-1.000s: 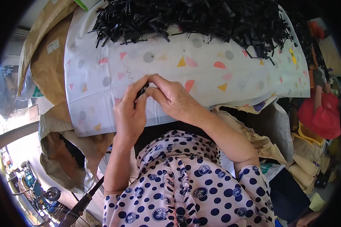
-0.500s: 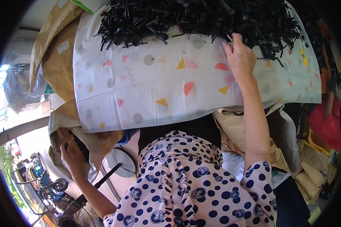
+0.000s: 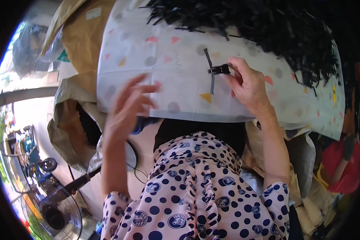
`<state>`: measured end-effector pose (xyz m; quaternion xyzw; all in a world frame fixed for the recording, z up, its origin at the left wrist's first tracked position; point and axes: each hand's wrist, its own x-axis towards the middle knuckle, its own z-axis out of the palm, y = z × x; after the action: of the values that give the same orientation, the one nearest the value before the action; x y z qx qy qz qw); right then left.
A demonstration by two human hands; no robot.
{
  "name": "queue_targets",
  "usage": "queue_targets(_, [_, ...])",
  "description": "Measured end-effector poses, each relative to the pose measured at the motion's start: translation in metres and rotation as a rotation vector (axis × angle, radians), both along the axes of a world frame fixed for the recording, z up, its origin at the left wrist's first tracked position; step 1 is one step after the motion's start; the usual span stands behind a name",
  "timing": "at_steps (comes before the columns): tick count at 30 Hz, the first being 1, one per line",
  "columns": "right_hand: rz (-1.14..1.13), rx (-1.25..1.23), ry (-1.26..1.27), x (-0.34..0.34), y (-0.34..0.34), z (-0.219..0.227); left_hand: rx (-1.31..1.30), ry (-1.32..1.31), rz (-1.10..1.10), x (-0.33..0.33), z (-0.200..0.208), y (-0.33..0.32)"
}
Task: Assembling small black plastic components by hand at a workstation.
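My right hand (image 3: 250, 86) pinches a small black plastic part (image 3: 220, 70) between thumb and fingers, above the patterned cloth. A thin, dark strip (image 3: 212, 82) crosses the part's far end, like a moulding runner. My left hand (image 3: 128, 102) is in the air by the cloth's near left edge, smeared by motion, with its fingers apart and nothing seen in them. A large heap of black plastic parts (image 3: 248, 18) covers the far side of the white cloth (image 3: 180, 92), which is printed with coloured shapes.
A paper sack (image 3: 70, 116) with dark contents stands open at the left, below another brown sack (image 3: 88, 40). More paper sacks (image 3: 308, 160) stand at the right. A fan (image 3: 54, 216) is at the lower left. A yellow tool-like object (image 3: 334, 94) lies on the cloth's right side.
My left hand has come out of the left sack and risen toward the cloth. My right hand has drawn back from the heap with a black plastic part. The view has shifted.
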<state>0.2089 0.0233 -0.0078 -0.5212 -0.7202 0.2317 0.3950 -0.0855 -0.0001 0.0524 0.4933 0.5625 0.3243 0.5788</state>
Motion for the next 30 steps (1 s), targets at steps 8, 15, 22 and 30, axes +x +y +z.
queue_targets(8, [0.332,0.309,-0.058,-0.045,-0.007,0.025,-0.344,-0.858,-0.31,0.037,-0.045,0.011])
queue_targets(15, [0.358,0.177,-0.026,-0.057,-0.013,0.017,-0.511,-0.958,-0.198,0.042,-0.053,0.001])
queue_targets(22, [0.13,-0.451,0.436,-0.064,-0.035,0.017,-0.104,-0.356,-0.162,0.057,-0.035,0.004])
queue_targets(30, [0.135,-0.522,0.478,-0.06,-0.033,0.016,0.314,0.166,-0.231,0.081,-0.039,0.01])
